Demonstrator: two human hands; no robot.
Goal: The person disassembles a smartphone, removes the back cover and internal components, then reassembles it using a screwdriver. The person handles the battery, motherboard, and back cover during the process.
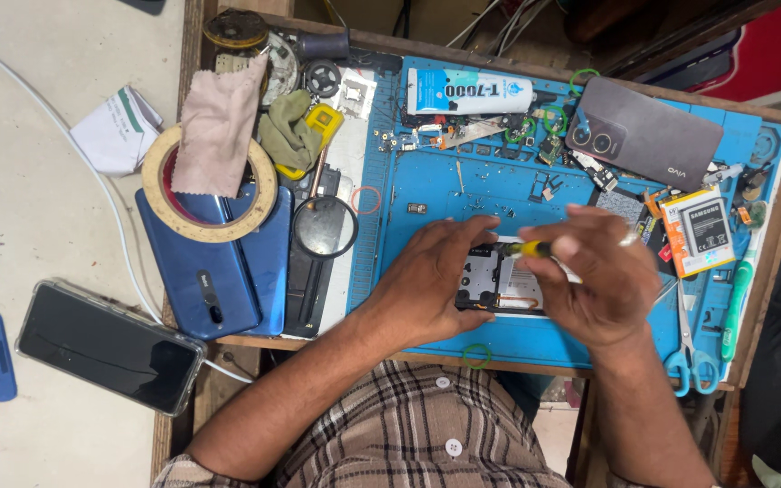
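Head view looks straight down at a repair bench; an opened phone (499, 282) lies back-off near the front edge of the blue mat (427, 185), between the two hands. Left hand (431, 280) lies over its left end, fingers curled down to pin it in place, nothing actually gripped; right hand (597, 276) is pinched shut on a small yellow-handled screwdriver (528, 248), tip hidden behind the fingers, so can't tell which screw it's on.

If you ask me, the trick here is keeping the driver upright and pushing down lightly so the head doesn't strip; let the left hand take all the twist.

Around it: a glue tube (467, 91) at the back of the mat, a grey phone back (645, 131) back right, a battery (700, 230) in orange wrap just right of the hands, scissors (691, 357) at the front right corner. Left of the mat there's a magnifier (324, 226), two blue phones (228, 271) under a tape roll (160, 194) and a cloth (217, 126); another phone (106, 348) sits on the pale table, plugged into a white cable (110, 203).
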